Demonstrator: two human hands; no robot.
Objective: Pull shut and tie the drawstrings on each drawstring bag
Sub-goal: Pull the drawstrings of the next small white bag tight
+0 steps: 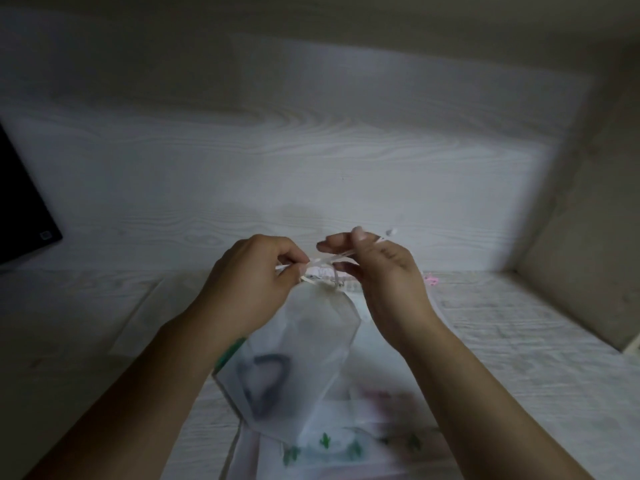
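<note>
White wood-grain desk [311, 161] fills the frame, dim at the edges, with a dark flat object [20, 202] at the left edge. At lower centre a translucent white drawstring bag [304, 358] is held up off the surface, a dark heart shape printed on it, its neck already gathered in just below the hands. Under and behind it lie more bags [363, 441], one with small green prints — blurred, so their number is unclear. The left hand [256, 271] has its fingers curled, pinching one end of the pale drawstrings [329, 263]; the right hand [384, 268] pinches the other strand between thumb and forefinger, its remaining fingers loosely bent. The cords run taut between the two hands above the neck. By my reading the closing pull is done and the tying is in hand — next, cross the strands and draw the knot down snug without letting the neck slacken.
</note>
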